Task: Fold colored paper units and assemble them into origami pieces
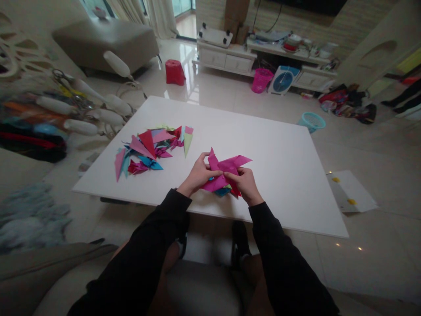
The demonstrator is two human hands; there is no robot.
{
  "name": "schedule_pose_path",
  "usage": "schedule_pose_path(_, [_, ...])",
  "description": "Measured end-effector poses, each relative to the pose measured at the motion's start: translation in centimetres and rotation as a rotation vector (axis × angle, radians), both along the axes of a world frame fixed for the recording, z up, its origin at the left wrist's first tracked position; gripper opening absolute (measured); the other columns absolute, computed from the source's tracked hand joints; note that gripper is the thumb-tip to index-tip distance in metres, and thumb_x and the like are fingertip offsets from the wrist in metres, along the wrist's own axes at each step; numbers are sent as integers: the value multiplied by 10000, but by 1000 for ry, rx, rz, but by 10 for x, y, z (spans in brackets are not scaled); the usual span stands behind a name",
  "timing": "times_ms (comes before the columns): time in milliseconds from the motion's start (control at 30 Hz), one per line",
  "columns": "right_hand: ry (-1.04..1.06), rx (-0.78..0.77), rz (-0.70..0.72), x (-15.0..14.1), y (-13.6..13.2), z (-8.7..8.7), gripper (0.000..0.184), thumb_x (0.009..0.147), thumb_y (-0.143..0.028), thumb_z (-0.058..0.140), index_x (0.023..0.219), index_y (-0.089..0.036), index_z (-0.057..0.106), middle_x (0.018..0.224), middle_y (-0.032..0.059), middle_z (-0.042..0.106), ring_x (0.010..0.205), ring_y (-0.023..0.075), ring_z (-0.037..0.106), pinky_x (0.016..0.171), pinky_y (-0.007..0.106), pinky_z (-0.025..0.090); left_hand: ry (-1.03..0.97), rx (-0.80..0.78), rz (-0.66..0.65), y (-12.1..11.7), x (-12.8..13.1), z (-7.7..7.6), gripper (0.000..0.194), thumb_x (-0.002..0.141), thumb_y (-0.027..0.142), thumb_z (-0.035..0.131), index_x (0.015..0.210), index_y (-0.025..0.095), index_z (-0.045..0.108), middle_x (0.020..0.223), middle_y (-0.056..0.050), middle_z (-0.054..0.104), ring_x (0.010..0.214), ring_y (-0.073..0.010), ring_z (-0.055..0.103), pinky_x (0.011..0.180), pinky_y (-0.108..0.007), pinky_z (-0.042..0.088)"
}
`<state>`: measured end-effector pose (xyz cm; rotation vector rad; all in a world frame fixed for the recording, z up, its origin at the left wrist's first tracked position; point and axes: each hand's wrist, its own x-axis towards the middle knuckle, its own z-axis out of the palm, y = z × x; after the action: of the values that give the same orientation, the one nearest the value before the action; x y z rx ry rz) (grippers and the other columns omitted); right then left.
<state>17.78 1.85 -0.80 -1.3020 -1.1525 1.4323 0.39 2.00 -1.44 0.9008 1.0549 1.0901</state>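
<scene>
Both my hands hold a folded magenta paper piece [226, 169] just above the near part of the white table [279, 166]. My left hand [198, 173] pinches its left side, fingers closed on the paper. My right hand [245, 184] grips its lower right part. Small blue and red folded bits [225, 191] peek out beneath the magenta sheet. A pile of folded paper triangles [151, 149] in pink, red, blue and green lies on the table to the left, apart from my hands.
A rack of white-handled tools [82, 109] stands left of the table. On the floor: a red stool [174, 72], pink basket [261, 80], blue fan [283, 80], teal basket [312, 121], white sheet [353, 193]. Sofa [105, 41] behind.
</scene>
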Motion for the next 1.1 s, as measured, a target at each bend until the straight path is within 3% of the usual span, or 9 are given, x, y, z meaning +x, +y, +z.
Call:
schedule_pose_path(100, [43,-34,-2,1,0,1,307,558,-340,867,733,-116,752,714,69,751,604,167,637,593,284,494,-94,-79,-52,0,-4,5,715,614,165,879,1219,158,498,830,-52,758,666,-171,714,645,-272,563])
schedule_pose_path(200, [47,-27,7,1,0,1,342,559,-369,877,753,-119,744,735,81,757,647,183,661,623,299,518,-156,-169,-145,0,-7,7,534,612,175,887,1076,98,635,897,-100,763,691,-160,710,661,-261,561])
schedule_pose_path(367, [2,2,37,2,0,0,343,589,-403,865,741,-127,730,725,78,748,663,191,664,635,308,521,-93,-204,-176,0,-9,5,354,608,246,905,880,83,746,822,-93,758,664,-153,675,643,-263,540])
schedule_pose_path(533, [-26,13,45,1,1,3,299,602,-379,836,732,-126,742,731,69,749,640,174,635,613,294,494,8,-135,-122,1,-8,3,354,591,271,908,864,91,774,839,-95,764,687,-160,674,663,-271,529])
schedule_pose_path(700, [-120,68,38,2,1,3,283,629,-394,819,661,-133,717,654,45,705,589,153,578,560,274,435,115,-98,-181,0,-9,3,362,629,319,885,879,78,783,857,-120,765,672,-166,671,627,-264,504])
schedule_pose_path(1100, [-130,70,29,1,0,2,287,640,-412,807,705,-141,736,687,58,731,623,171,621,577,279,477,170,-21,-174,-1,-8,4,315,608,227,861,875,79,782,856,-115,771,699,-187,692,637,-274,543])
